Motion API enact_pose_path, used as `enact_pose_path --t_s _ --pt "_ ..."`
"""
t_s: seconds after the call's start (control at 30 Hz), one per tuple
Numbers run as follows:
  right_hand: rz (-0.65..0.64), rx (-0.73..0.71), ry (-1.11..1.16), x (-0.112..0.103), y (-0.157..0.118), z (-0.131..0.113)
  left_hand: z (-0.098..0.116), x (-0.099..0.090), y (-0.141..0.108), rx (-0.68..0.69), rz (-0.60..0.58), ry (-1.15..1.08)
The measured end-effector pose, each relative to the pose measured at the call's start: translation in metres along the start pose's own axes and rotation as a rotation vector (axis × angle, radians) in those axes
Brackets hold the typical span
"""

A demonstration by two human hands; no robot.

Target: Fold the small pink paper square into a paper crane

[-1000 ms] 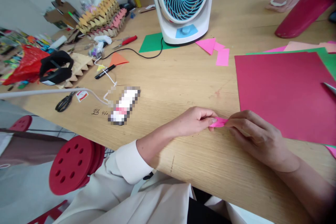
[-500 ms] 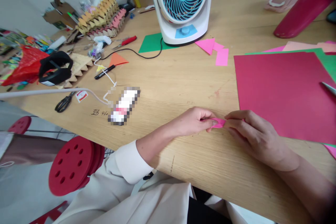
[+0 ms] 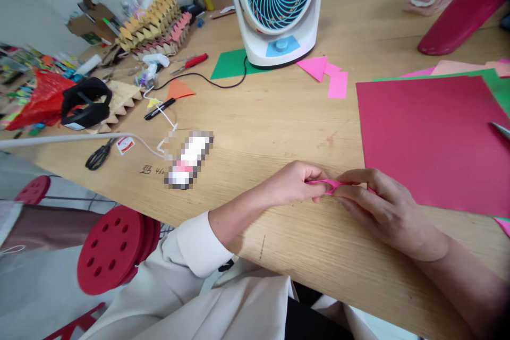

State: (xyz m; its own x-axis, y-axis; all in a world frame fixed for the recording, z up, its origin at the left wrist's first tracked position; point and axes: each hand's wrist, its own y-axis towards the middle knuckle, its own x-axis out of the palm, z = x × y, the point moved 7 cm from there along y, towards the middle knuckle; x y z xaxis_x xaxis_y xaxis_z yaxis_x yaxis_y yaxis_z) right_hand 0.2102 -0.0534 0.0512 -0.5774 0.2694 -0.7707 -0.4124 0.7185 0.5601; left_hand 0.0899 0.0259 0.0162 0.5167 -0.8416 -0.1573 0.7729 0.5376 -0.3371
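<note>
A small folded piece of bright pink paper (image 3: 333,184) is pinched between my two hands, low over the wooden table. My left hand (image 3: 299,183) grips its left end between thumb and fingers. From the other side, my right hand (image 3: 380,202) closes its thumb and fingertips on the right end. The fingers cover much of the paper, so its full shape is hidden. Right behind my right hand lies a large dark red sheet of paper (image 3: 422,138), with the metal tip of a tool (image 3: 501,132) resting on it.
A white fan (image 3: 279,53) stands at the back, near pink paper pieces (image 3: 338,85) and a green sheet (image 3: 229,64). Leftward lie a phone (image 3: 190,159), black scissors (image 3: 99,155), a marker (image 3: 159,109) and egg trays (image 3: 151,24). A red bottle (image 3: 454,16) is at right. Red stools (image 3: 109,249) stand below.
My right hand has shifted slightly left, bringing its fingertips closer to my left hand along the pink paper. Both hands keep hold of it. The view has moved very slightly.
</note>
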Motion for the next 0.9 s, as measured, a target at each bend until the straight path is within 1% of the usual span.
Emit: enact_pose_path --t_s 0.07,0.27,0.47,0.57,0.7,0.8,0.9 --pt "0.013 0.000 0.005 -0.0013 0.0019 -0.0007 -0.0002 0.0003 0.0003 0.004 0.004 0.000" --pt "-0.010 -0.002 -0.035 -0.0017 0.0045 -0.0004 0.0014 0.0012 -0.0011 -0.015 -0.008 -0.014" --pt "-0.027 -0.002 -0.057 -0.0025 0.0024 0.0012 0.0010 -0.0015 -0.0026 -0.064 0.018 -0.001" --pt "-0.046 0.000 -0.099 -0.0025 0.0009 0.0031 0.0014 -0.0020 -0.0028 -0.058 0.015 0.000" --pt "-0.037 -0.017 -0.144 -0.0031 0.0011 0.0027 -0.0014 -0.0021 -0.0020 -0.057 0.010 -0.001" --pt "-0.026 0.011 -0.108 -0.0016 0.0036 0.0007 -0.0042 -0.0005 -0.0001 -0.037 -0.003 -0.010" --pt "-0.012 0.043 -0.015 0.0008 0.0054 -0.0018 -0.0032 0.0013 0.0009 0.002 -0.018 0.017"
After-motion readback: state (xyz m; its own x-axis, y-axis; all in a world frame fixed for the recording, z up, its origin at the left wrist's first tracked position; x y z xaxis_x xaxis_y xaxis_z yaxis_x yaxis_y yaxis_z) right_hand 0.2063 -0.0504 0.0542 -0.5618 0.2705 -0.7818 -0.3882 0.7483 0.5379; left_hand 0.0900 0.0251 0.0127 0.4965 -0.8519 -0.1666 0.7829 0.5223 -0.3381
